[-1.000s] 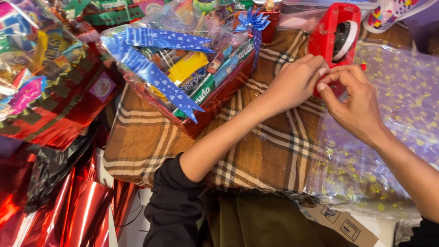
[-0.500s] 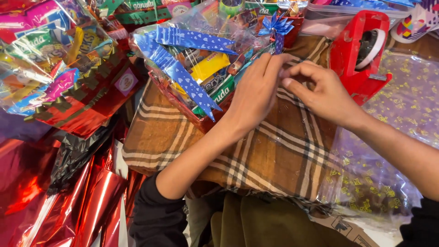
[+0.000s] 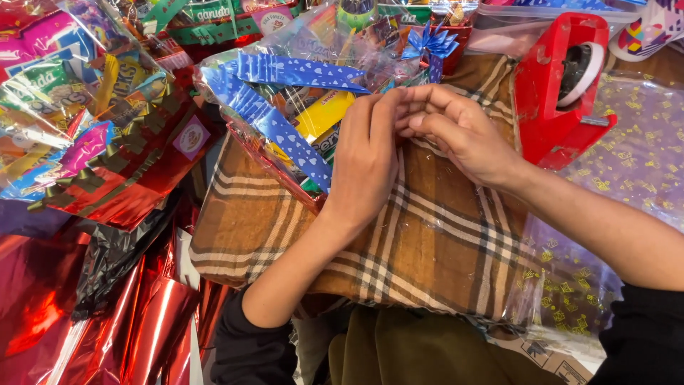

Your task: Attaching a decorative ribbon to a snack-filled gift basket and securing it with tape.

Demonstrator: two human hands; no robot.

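A gift hamper (image 3: pixel 285 93) of snack packs, wrapped in clear cellophane, lies on a brown plaid cloth (image 3: pixel 427 242). Blue heart-print ribbon (image 3: pixel 285 135) crosses it, and a blue bow (image 3: pixel 431 43) sits at its far corner. My left hand (image 3: pixel 363 160) lies against the hamper's near-right side, fingers together on the cellophane. My right hand (image 3: pixel 456 132) meets its fingertips, fingers curled and pinching at the same spot of wrap. What is between the fingertips is hidden.
A red tape dispenser (image 3: pixel 552 107) stands just right of my right hand. Clear cellophane with a gold print (image 3: pixel 634 142) lies at the right. Another wrapped hamper (image 3: pixel 107 128) and red foil sheets (image 3: pixel 107 321) fill the left. A cardboard box corner (image 3: pixel 556 363) shows at the bottom.
Both hands have moved left from the red tape dispenser to the side of the hamper, where they now press together on the cellophane. The view has shifted closer.
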